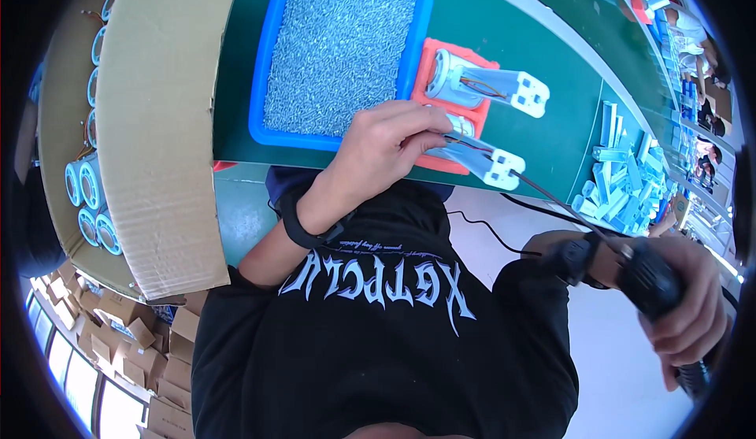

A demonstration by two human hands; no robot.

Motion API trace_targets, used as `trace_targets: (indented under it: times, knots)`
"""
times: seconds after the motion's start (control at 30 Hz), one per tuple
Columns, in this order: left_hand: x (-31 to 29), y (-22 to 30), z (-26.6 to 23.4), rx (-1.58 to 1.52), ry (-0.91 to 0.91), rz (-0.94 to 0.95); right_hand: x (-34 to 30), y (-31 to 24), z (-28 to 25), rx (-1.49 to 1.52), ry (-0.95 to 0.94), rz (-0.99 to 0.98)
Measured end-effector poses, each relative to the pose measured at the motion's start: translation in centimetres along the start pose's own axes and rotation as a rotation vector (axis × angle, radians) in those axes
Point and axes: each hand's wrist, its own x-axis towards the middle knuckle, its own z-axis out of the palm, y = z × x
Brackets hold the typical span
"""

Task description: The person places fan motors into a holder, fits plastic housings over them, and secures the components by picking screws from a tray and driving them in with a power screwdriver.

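Observation:
My right hand [689, 305] is wrapped round a black electric screwdriver [650, 277]. Its long thin bit reaches left to the white end plate of the nearer light-coloured housing [504, 170]. That housing lies in a red fixture [447, 163], with thin wires running along it. Over the fixture, my left hand [394, 140] has thumb and forefinger pinched together at the housing's inner end; what they grip, if anything, is hidden. Beside it, a second housing [524, 92] of the same kind rests in the fixture, coloured wires showing inside.
A blue tray [260, 116] full of small metal screws stands on the green table [551, 29]. Left of it is a cardboard box [169, 124] holding several round white-and-blue parts [93, 183]. Loose pale parts [618, 175] are heaped at the right. A black cable [492, 230] hangs below the table edge.

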Motion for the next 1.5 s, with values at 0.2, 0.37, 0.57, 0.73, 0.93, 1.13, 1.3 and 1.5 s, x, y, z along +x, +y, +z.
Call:
trace_targets:
  times: [0.2, 0.37, 0.57, 0.73, 0.93, 1.13, 1.3, 1.5]
  knots:
    - [1.3, 1.3, -1.5, 0.081, -0.098, 0.028, 2.0, -6.2, -0.7, -0.255, 0.153, -0.210]
    - [4.3, 2.2, -3.0, 0.131, 0.010, 0.055, 1.8, -5.5, -1.7, -0.367, 0.188, -0.110]
    - [6.4, 2.5, -1.9, 0.032, -0.034, -0.110, 1.2, -2.9, -3.5, -0.454, 0.237, -0.007]
    - [5.9, 1.3, -0.7, -0.190, -0.042, -0.140, 0.6, -0.9, -4.7, -0.402, 0.237, 0.002]
    - [5.5, 0.3, 0.7, -0.480, 0.016, -0.197, 0.4, 0.8, -5.9, -0.354, 0.249, 0.012]
    - [5.5, 0.4, 0.6, -0.561, -0.012, -0.218, 0.4, 1.8, -5.9, -0.342, 0.256, 0.009]
    - [5.6, 1.3, 0.6, -0.295, 0.022, -0.149, 0.6, 2.1, -6.2, -0.335, 0.191, 0.032]
    - [5.9, 1.8, -2.2, 0.237, 0.100, 0.209, 0.5, 3.4, -5.4, -0.389, 0.190, 0.064]
